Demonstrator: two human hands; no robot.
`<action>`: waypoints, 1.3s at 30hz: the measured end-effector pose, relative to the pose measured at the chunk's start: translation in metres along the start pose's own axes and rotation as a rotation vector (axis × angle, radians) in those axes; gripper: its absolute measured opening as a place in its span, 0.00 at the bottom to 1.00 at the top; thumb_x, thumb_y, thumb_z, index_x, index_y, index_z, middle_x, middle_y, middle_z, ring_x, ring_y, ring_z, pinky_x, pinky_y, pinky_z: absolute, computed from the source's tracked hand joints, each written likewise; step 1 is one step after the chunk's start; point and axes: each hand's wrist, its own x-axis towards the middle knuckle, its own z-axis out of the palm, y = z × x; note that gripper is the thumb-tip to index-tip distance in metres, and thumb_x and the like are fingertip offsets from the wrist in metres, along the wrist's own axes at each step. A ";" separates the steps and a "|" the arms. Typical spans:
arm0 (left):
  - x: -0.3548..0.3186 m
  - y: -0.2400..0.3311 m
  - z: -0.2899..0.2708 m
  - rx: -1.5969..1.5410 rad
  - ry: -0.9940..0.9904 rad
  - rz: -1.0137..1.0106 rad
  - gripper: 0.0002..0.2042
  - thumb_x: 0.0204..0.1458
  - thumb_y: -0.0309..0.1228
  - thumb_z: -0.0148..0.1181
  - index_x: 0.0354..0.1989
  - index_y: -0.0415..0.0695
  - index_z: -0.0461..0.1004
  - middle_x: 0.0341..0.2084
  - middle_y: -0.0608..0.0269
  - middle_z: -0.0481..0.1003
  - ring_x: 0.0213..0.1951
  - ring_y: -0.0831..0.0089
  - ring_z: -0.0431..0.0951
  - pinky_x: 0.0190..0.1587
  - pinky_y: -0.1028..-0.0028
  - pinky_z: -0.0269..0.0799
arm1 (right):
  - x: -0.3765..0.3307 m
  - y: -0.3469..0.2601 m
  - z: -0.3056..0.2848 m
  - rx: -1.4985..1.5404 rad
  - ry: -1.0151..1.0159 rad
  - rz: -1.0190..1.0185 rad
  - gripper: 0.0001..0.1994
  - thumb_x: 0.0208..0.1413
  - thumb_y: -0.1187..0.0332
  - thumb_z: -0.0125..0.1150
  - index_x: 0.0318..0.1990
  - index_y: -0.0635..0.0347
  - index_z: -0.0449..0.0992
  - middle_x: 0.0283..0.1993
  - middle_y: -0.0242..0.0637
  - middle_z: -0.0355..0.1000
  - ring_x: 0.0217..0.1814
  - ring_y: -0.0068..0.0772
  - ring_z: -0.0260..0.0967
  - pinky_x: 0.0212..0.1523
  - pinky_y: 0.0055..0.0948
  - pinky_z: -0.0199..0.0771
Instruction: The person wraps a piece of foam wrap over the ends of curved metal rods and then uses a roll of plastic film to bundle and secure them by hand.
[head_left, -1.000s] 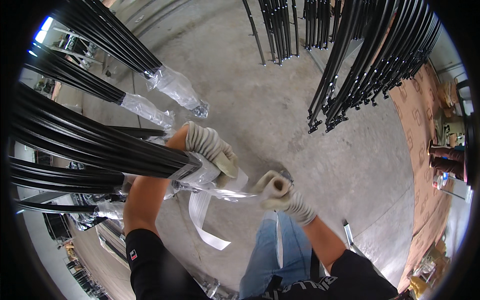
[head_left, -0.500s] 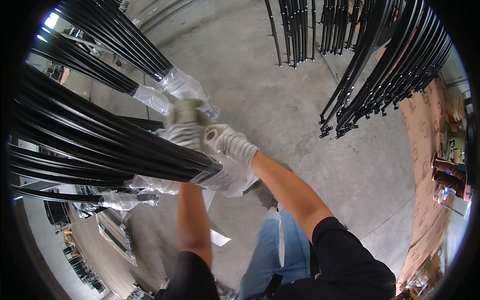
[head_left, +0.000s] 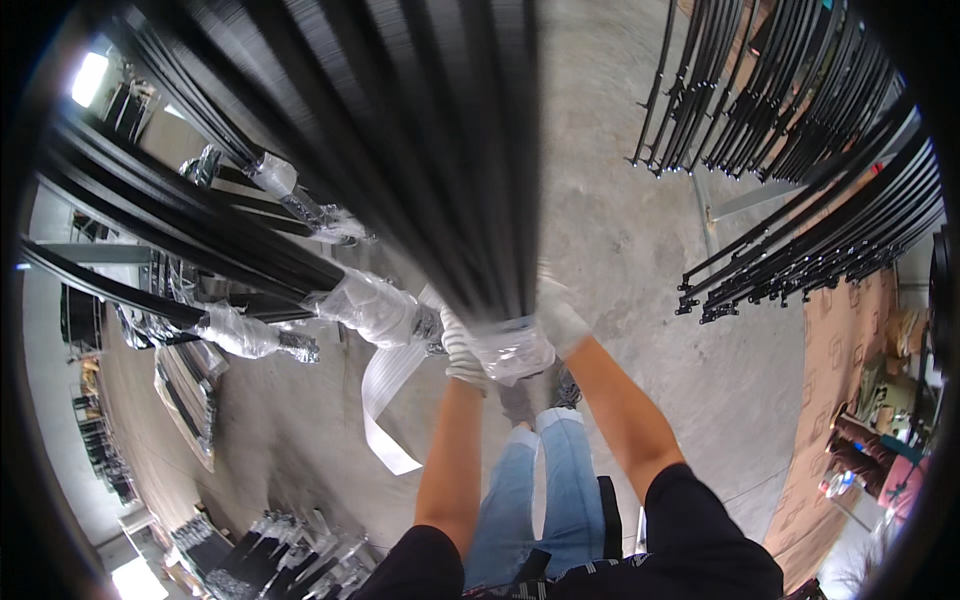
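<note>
A bundle of long black tubes (head_left: 480,220) rises in front of me, blurred by motion, its near end wrapped in clear plastic film (head_left: 510,348). My left hand (head_left: 460,352), in a striped pale glove, grips the bundle's left side just at the wrapped end. On the opposite side my right hand (head_left: 562,318), gloved too, is closed against the tubes. The fingers of both hands are partly hidden by the bundle. A white strip (head_left: 378,420) curls down beside my left forearm.
More black tube bundles (head_left: 230,240) with film-wrapped ends (head_left: 375,308) stand close on the left. Rows of thin black rods (head_left: 820,260) hang at the right, above brown cardboard (head_left: 800,440) along the floor. Wrapped black pieces (head_left: 270,550) lie at lower left.
The bundle has swung from the left to straight ahead of me, with both hands now on its sides. The hollow roll end seen at my right hand is out of sight. My view has turned left.
</note>
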 end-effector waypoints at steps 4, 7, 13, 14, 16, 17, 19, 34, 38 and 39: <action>-0.011 -0.021 0.000 0.330 -0.017 0.221 0.16 0.48 0.35 0.53 0.42 0.41 0.61 0.29 0.63 0.71 0.29 0.76 0.71 0.31 0.80 0.68 | -0.094 -0.006 -0.004 -0.234 0.032 -0.524 0.18 0.42 0.73 0.59 0.43 0.64 0.66 0.40 0.34 0.69 0.42 0.22 0.65 0.40 0.23 0.67; -0.053 0.016 0.063 0.001 0.052 0.071 0.20 0.40 0.27 0.62 0.41 0.43 0.60 0.30 0.65 0.69 0.29 0.77 0.70 0.31 0.80 0.68 | -0.105 -0.015 -0.015 -0.426 0.010 -0.532 0.26 0.32 0.75 0.67 0.44 0.59 0.66 0.39 0.32 0.70 0.40 0.21 0.66 0.40 0.22 0.67; -0.032 0.046 0.001 0.103 -0.304 -0.136 0.12 0.41 0.25 0.58 0.35 0.43 0.66 0.32 0.60 0.69 0.32 0.76 0.71 0.29 0.78 0.70 | -0.095 -0.035 -0.012 -0.139 -0.018 -0.513 0.17 0.28 0.73 0.66 0.33 0.59 0.72 0.32 0.31 0.72 0.32 0.21 0.69 0.31 0.22 0.70; -0.033 0.045 -0.015 0.209 -0.409 -0.125 0.11 0.41 0.25 0.58 0.34 0.43 0.65 0.31 0.61 0.69 0.32 0.76 0.71 0.29 0.78 0.70 | -0.093 -0.039 -0.012 -0.132 -0.021 -0.535 0.16 0.29 0.72 0.65 0.32 0.59 0.72 0.31 0.30 0.72 0.31 0.21 0.69 0.31 0.21 0.70; -0.038 0.037 -0.051 0.433 -0.613 -0.101 0.11 0.40 0.24 0.59 0.32 0.43 0.64 0.30 0.63 0.69 0.31 0.76 0.71 0.29 0.79 0.69 | -0.092 -0.044 -0.009 -0.104 -0.028 -0.570 0.15 0.30 0.71 0.64 0.31 0.59 0.72 0.29 0.29 0.72 0.29 0.22 0.69 0.30 0.21 0.70; -0.059 0.033 -0.042 0.551 -0.696 0.105 0.16 0.35 0.25 0.63 0.34 0.43 0.65 0.30 0.63 0.68 0.31 0.76 0.70 0.30 0.78 0.68 | -0.087 -0.035 -0.021 -0.077 -0.041 -0.539 0.23 0.27 0.75 0.66 0.38 0.58 0.68 0.35 0.31 0.70 0.35 0.23 0.68 0.35 0.23 0.69; -0.101 0.031 -0.009 0.724 -0.703 0.330 0.20 0.31 0.26 0.66 0.35 0.44 0.64 0.29 0.64 0.68 0.31 0.75 0.68 0.32 0.76 0.66 | -0.085 -0.021 -0.026 0.039 -0.012 -0.492 0.32 0.25 0.79 0.68 0.45 0.57 0.63 0.41 0.32 0.68 0.41 0.25 0.66 0.41 0.24 0.68; -0.143 0.054 0.019 0.694 -0.794 -0.065 0.15 0.47 0.30 0.52 0.43 0.42 0.59 0.33 0.64 0.66 0.36 0.76 0.67 0.38 0.78 0.65 | -0.193 0.013 -0.028 -0.967 0.284 -0.597 0.31 0.32 0.76 0.61 0.50 0.58 0.59 0.41 0.42 0.60 0.41 0.41 0.61 0.40 0.35 0.65; -0.125 0.070 0.039 0.503 -0.572 0.015 0.28 0.38 0.34 0.60 0.48 0.39 0.57 0.41 0.59 0.66 0.42 0.72 0.68 0.43 0.75 0.64 | -0.199 0.027 -0.058 -0.697 0.333 -0.603 0.24 0.32 0.75 0.61 0.43 0.59 0.62 0.38 0.40 0.60 0.40 0.37 0.60 0.39 0.28 0.64; -0.114 0.066 0.057 0.730 -0.731 0.230 0.30 0.36 0.34 0.61 0.49 0.38 0.57 0.42 0.57 0.66 0.42 0.72 0.68 0.44 0.74 0.63 | -0.204 0.028 -0.067 -0.591 0.311 -0.585 0.20 0.33 0.76 0.61 0.39 0.59 0.64 0.37 0.36 0.61 0.40 0.31 0.60 0.39 0.25 0.63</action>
